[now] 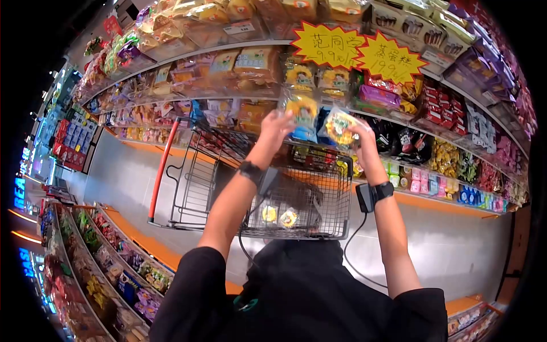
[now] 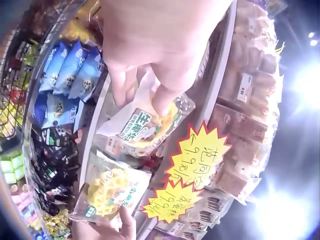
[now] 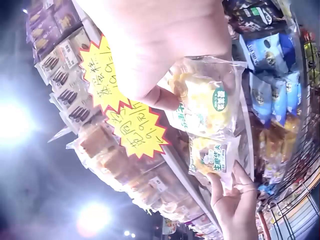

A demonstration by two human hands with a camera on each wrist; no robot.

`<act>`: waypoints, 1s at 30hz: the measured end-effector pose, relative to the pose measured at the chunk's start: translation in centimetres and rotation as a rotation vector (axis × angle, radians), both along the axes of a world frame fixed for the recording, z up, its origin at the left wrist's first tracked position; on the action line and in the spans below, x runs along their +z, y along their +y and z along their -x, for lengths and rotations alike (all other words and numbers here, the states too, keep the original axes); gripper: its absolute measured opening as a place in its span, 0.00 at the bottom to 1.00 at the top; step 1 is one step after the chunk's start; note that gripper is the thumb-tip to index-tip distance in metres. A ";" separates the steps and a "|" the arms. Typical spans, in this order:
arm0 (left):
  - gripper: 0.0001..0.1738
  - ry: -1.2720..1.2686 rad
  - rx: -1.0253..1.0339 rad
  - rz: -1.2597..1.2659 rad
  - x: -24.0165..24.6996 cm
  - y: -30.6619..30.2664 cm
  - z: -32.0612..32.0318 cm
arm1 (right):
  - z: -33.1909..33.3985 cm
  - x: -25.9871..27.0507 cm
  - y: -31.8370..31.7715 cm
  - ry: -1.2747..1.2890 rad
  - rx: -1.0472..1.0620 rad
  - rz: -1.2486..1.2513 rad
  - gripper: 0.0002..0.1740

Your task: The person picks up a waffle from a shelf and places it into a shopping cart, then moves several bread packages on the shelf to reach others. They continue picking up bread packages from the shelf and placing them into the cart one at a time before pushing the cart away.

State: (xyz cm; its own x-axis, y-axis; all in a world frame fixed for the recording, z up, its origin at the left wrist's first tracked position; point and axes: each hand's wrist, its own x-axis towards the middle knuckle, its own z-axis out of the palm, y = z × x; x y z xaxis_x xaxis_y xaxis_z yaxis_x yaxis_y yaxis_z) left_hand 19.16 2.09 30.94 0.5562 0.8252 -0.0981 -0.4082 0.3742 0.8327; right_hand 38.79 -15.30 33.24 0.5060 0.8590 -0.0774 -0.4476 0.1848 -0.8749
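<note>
From here I see a shop aisle: pale tile flr btwn rows of packed shelves, w/ orange trim along the base. 2 yellow, red-edged price signs sit on the shelf front, upper part. Far L, blue neon letters glow nr a red rack. O'head, white lights glare vs. a dark ceiling.

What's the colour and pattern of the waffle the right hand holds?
Yellow, with a grid pattern; the waffle shows best in the left wrist view.
</note>
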 end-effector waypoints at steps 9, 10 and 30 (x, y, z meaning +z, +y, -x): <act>0.15 0.060 0.114 0.019 0.0 2.5 -2.8 | -3.0 0.1 3.8 -0.246 0.194 -0.008 0.16; 0.15 0.055 0.106 0.025 -0.3 3.0 -3.0 | -3.3 0.3 4.5 -0.306 0.253 0.015 0.15; 0.10 0.041 0.237 -0.019 -2.5 9.5 -9.9 | 0.1 2.2 17.8 -1.701 -0.046 0.429 0.41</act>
